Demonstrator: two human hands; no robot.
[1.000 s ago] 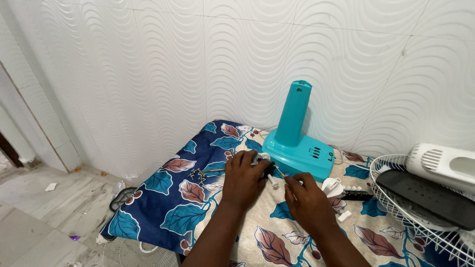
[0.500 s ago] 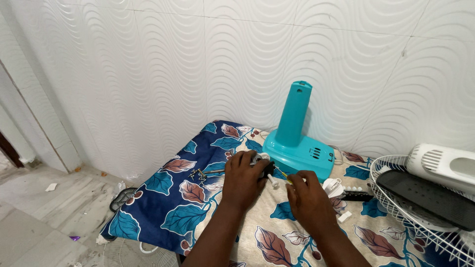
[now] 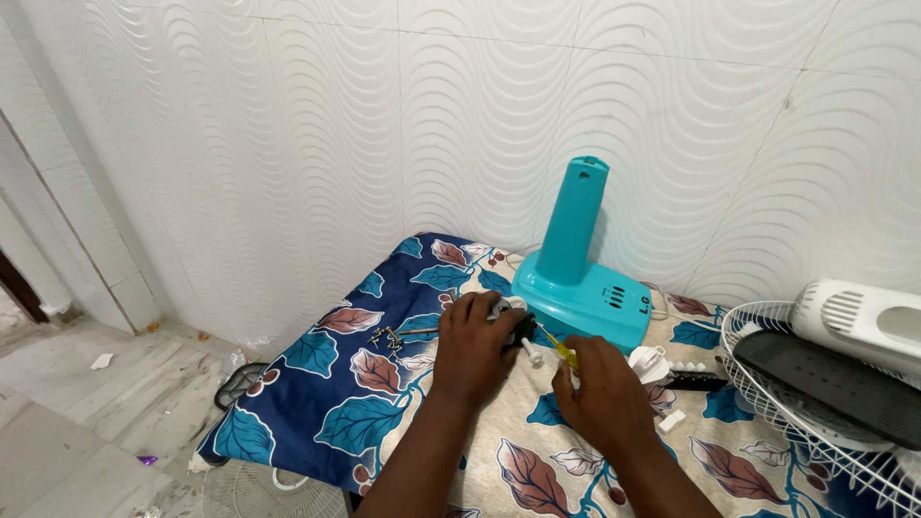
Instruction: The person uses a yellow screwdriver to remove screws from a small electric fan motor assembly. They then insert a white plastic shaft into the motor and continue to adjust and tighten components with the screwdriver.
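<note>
My left hand (image 3: 475, 343) grips a small black and white part (image 3: 516, 326) on a leaf-patterned cloth (image 3: 365, 384). My right hand (image 3: 602, 391) holds a screwdriver (image 3: 559, 349) with a yellow and green handle, its tip pointing at that part. Just behind both hands stands a turquoise fan base (image 3: 580, 288) with an upright column. Several loose screws (image 3: 386, 336) lie on the cloth left of my left hand.
A white wire fan grille (image 3: 815, 432) with a dark blade and a white motor housing (image 3: 868, 321) lies at the right. Small white and black pieces (image 3: 672, 379) sit near the base. A tiled white wall rises behind; bare floor with another grille (image 3: 254, 480) is at the left.
Both hands stayed close together by the fan base; the right hand shifted slightly with the screwdriver.
</note>
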